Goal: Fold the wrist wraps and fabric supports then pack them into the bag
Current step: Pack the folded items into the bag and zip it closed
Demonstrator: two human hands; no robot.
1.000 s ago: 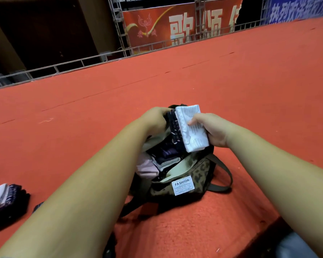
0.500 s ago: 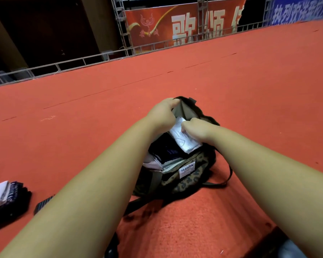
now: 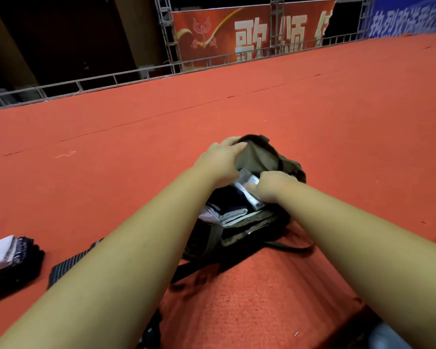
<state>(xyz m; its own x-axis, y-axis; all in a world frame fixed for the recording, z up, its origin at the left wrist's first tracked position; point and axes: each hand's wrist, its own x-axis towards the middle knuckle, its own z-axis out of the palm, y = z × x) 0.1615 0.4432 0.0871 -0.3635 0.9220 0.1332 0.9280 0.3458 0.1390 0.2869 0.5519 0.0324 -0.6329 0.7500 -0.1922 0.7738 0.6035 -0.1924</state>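
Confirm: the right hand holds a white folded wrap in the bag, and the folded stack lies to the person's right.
Wrong side: the head view shows the folded stack to the person's left. The right hand does hold the white wrap in the bag.

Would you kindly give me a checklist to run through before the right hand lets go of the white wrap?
1. The left hand holds the bag open: ok.
2. The white wrap sits in the bag's mouth, gripped by the right hand: ok.
3. The wrap's fold is intact: cannot tell, the hand covers it.
4. Room left in the bag: cannot tell; folded pieces fill its near side.
5. Everything packed: not ok; a folded stack and a striped piece lie on the carpet.
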